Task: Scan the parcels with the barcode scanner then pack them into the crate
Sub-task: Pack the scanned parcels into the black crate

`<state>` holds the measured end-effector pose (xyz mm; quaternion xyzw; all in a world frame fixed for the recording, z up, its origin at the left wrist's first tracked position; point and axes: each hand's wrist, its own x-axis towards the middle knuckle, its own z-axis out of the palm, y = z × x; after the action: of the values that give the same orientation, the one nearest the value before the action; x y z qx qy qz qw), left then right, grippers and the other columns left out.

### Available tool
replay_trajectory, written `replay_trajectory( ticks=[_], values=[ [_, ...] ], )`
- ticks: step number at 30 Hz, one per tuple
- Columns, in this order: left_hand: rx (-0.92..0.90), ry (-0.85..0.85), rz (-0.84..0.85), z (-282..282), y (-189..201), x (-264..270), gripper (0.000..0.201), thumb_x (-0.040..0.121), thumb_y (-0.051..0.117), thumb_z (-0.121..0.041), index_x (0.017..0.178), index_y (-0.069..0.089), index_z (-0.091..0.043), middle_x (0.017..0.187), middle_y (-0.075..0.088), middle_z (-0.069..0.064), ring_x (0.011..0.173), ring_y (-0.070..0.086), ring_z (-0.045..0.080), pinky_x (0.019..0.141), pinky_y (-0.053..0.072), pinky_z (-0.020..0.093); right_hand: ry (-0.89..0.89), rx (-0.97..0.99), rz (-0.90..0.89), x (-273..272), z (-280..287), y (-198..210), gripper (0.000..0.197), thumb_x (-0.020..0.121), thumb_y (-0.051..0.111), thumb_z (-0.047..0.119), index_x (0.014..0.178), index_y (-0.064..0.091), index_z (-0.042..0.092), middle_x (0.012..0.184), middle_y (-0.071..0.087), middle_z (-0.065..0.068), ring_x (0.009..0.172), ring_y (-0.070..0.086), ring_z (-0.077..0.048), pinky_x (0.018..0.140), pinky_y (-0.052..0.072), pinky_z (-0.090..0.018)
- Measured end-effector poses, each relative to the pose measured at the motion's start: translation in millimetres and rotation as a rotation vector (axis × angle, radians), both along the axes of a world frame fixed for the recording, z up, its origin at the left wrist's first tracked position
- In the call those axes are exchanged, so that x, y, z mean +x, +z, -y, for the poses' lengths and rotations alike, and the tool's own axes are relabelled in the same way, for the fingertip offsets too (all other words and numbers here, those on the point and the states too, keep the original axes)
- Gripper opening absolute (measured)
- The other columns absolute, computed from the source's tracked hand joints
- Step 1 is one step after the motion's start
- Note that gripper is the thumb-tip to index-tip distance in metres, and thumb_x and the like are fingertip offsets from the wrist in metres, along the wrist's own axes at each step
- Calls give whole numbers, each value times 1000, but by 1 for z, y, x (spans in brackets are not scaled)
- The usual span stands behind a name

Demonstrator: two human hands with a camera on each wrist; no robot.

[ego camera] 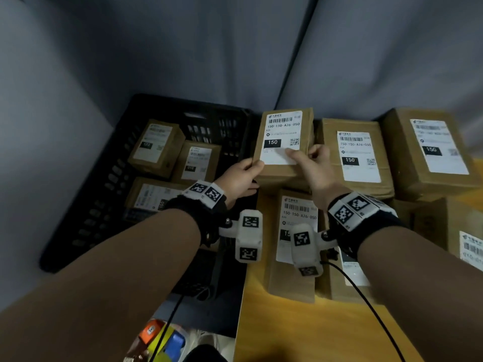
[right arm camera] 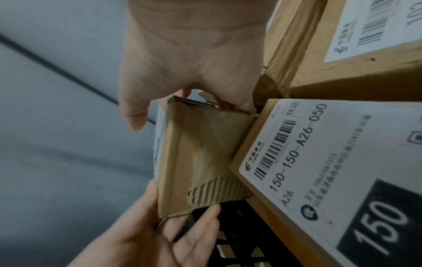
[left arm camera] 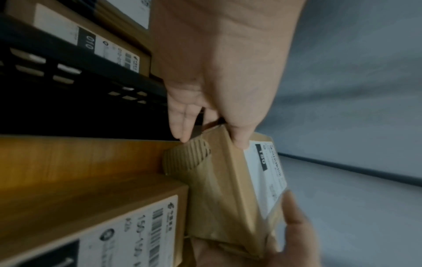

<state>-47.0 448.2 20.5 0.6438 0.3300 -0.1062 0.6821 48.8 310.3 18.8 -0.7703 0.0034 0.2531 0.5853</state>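
Now both hands, left [ego camera: 239, 176] & right [ego camera: 317, 163], grip parcel [ego camera: 283, 142] at its near corners, raised betw crate [ego camera: 86, 205] & counter [ego camera: 300, 333]; thumb-only hold could slip; scanner unseen.

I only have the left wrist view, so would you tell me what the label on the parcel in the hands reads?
Observer: In the head view the held parcel has its label facing the camera, and it reads 150-150-A26-050.
Operator: Thank you. How does the right hand hold it?
Observer: The right hand grips the near right corner with its thumb on the label. The left hand grips the near left corner.
Operator: How many parcels are in the crate?
Observer: Three show inside the black crate.
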Motion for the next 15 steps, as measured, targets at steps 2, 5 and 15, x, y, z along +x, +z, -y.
replay_trajectory(
  ticks=[2, 5, 15],
  values=[
    [8, 17, 41, -2, 0, -5, 54, 99, 45, -38, 149, 31, -22, 141, 49, 6, 117, 57, 24, 101, 47, 34, 11, 104, -51, -1, 0, 7, 52, 64, 74, 49, 91, 35, 29, 108, 55, -1, 112, 57, -29, 97, 47, -46],
    [44, -3, 130, -3, 8, -14, 50, 100, 43, -35, 148, 31, -28, 139, 50, 1, 119, 54, 19, 104, 43, 33, 10, 184, -77, -6, -4, 15, 58, 62, 74, 50, 102, 37, 33, 119, 57, -1, 114, 57, -28, 100, 46, -52],
    [173, 15, 368, -46, 53, -47, 45, 101, 44, -24, 146, 36, -25, 135, 55, -1, 117, 58, 13, 82, 50, 9, 54, 338, 13, -37, -45, 60, 56, 88, 68, 29, 139, 43, 27, 118, 67, 9, 98, 67, -5, 64, 56, -18]
  ],
)
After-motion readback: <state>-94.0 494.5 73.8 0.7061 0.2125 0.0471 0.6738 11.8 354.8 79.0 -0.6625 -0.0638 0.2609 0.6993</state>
